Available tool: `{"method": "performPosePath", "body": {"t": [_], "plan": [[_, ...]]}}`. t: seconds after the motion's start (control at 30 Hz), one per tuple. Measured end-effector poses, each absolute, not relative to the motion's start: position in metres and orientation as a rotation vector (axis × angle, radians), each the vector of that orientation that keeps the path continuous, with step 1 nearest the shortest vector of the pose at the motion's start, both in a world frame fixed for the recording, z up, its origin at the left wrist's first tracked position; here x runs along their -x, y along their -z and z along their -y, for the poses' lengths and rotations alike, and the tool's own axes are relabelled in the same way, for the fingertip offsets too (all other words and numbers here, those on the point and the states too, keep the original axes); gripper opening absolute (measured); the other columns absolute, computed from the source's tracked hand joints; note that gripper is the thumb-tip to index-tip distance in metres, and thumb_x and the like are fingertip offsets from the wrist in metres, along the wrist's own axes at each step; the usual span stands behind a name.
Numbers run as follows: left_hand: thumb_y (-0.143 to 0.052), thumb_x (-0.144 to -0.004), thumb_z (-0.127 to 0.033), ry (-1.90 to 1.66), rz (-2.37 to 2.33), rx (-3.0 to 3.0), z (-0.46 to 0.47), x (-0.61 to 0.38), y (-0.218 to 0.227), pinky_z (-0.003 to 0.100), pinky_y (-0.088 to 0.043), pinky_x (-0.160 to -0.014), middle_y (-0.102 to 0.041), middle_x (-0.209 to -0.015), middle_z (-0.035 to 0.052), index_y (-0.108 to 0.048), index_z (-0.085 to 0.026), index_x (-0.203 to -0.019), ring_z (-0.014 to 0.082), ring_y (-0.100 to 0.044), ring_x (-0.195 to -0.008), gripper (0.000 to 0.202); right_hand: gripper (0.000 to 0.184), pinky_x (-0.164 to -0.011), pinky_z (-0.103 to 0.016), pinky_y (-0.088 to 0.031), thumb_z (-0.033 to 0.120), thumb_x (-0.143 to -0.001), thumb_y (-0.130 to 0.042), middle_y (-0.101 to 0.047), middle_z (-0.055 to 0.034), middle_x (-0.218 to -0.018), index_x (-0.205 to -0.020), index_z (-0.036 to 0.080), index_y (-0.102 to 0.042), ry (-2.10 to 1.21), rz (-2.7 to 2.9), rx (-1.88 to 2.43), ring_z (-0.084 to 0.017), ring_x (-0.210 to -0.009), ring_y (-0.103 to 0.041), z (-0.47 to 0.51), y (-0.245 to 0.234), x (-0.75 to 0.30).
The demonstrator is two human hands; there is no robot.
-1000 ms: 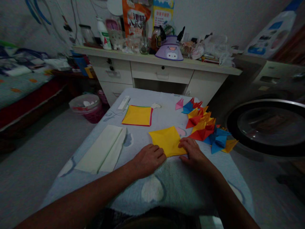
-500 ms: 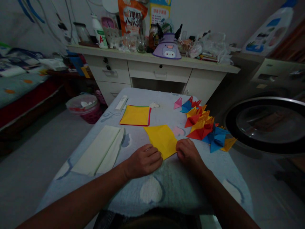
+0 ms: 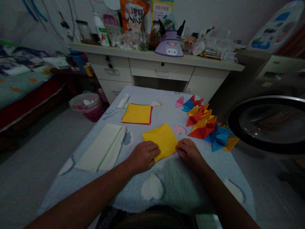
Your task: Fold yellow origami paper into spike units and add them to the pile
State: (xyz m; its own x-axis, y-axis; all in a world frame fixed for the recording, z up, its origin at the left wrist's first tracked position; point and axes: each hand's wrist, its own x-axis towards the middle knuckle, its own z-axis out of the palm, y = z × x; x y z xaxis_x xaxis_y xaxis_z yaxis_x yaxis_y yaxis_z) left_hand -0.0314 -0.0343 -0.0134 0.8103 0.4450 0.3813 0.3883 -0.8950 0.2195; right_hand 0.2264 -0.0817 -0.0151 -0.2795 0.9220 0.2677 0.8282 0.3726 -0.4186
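A yellow sheet of origami paper (image 3: 164, 138) lies turned at an angle on the cloth-covered table, between my two hands. My left hand (image 3: 145, 156) is closed on its left edge, fingers curled over the paper and thumb out of sight. At the right corner, my right hand (image 3: 189, 151) pinches the sheet between thumb and fingers. Beyond it rests a neat stack of square paper (image 3: 137, 114), yellow on top with red and green edges showing. Folded paper cranes (image 3: 202, 122) in red, yellow, blue and pink stand in a cluster to the right.
A folded pale cloth (image 3: 101, 148) lies on the left of the table (image 3: 152, 187). Near the far left corner is a small white box (image 3: 123, 101). A drawer cabinet (image 3: 162, 68) stands behind, a washing machine (image 3: 269, 76) at right, and a plastic bin (image 3: 85, 106) on the floor at left.
The yellow sheet has turned slightly, its near corner shifting left. My left hand has slid a little left and up along its edge, while my right hand keeps its pinch.
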Motion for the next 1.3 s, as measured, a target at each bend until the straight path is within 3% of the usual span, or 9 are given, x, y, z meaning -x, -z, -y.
{"method": "performPosePath", "body": {"t": [0.27, 0.63, 0.73, 0.9, 1.03, 1.3], "plan": [[-0.055, -0.07, -0.01, -0.688, -0.718, -2.675, 0.033, 0.032, 0.014, 0.036, -0.049, -0.078, -0.065, -0.093, 0.0081, -0.065, -0.017, -0.094, 0.0222, -0.058, -0.089, 0.027, 0.011, -0.079, -0.037, -0.042, 0.012, -0.084, -0.056, -0.062, -0.0055, -0.089, -0.083, 0.021, -0.064, -0.335, 2.121, 1.478, -0.02, -0.086, -0.054, 0.081, 0.018, -0.229], [-0.053, -0.087, -0.018, -0.665, -0.772, -2.836, 0.033, 0.032, 0.014, 0.034, -0.048, -0.072, -0.063, -0.084, 0.0068, -0.067, -0.018, -0.092, 0.0196, -0.057, -0.081, 0.015, 0.012, -0.079, -0.037, -0.042, 0.012, -0.085, -0.055, -0.062, -0.0058, -0.09, -0.082, 0.02, -0.064, -0.363, 2.116, 1.503, -0.02, -0.087, -0.053, 0.081, 0.013, -0.228], [-0.052, -0.085, -0.017, -0.667, -0.721, -2.851, 0.033, 0.033, 0.012, 0.034, -0.046, -0.07, -0.063, -0.083, 0.0068, -0.067, -0.018, -0.09, 0.0197, -0.056, -0.079, 0.016, 0.012, -0.079, -0.037, -0.042, 0.012, -0.084, -0.055, -0.061, -0.0057, -0.09, -0.081, 0.02, -0.064, -0.391, 2.115, 1.524, -0.02, -0.087, -0.053, 0.081, 0.009, -0.227], [-0.057, -0.078, -0.017, -0.608, -0.661, -2.79, 0.033, 0.032, 0.01, 0.037, -0.045, -0.075, -0.062, -0.094, 0.0078, -0.064, -0.019, -0.109, 0.022, -0.055, -0.087, 0.031, 0.012, -0.08, -0.037, -0.042, 0.012, -0.084, -0.056, -0.061, -0.0054, -0.09, -0.081, 0.021, -0.063, -0.395, 2.12, 1.522, -0.02, -0.087, -0.053, 0.082, 0.008, -0.227], [-0.056, -0.086, -0.025, -0.625, -0.708, -2.684, 0.031, 0.029, 0.009, 0.034, -0.044, -0.073, -0.061, -0.084, 0.0059, -0.067, -0.018, -0.09, 0.0194, -0.055, -0.082, 0.014, 0.01, -0.08, -0.037, -0.042, 0.012, -0.084, -0.057, -0.061, -0.0051, -0.09, -0.081, 0.021, -0.063, -0.401, 2.112, 1.519, -0.02, -0.088, -0.053, 0.082, 0.011, -0.227], [-0.056, -0.087, -0.03, -0.64, -0.973, -2.42, 0.029, 0.027, 0.003, 0.032, -0.046, -0.073, -0.06, -0.081, 0.0053, -0.06, -0.016, -0.072, 0.0185, -0.056, -0.08, 0.02, 0.007, -0.084, -0.039, -0.041, 0.015, -0.083, -0.058, -0.058, -0.0055, -0.094, -0.081, 0.02, -0.062, -0.403, 2.042, 1.605, -0.021, -0.092, -0.051, 0.084, 0.008, -0.226]]}}
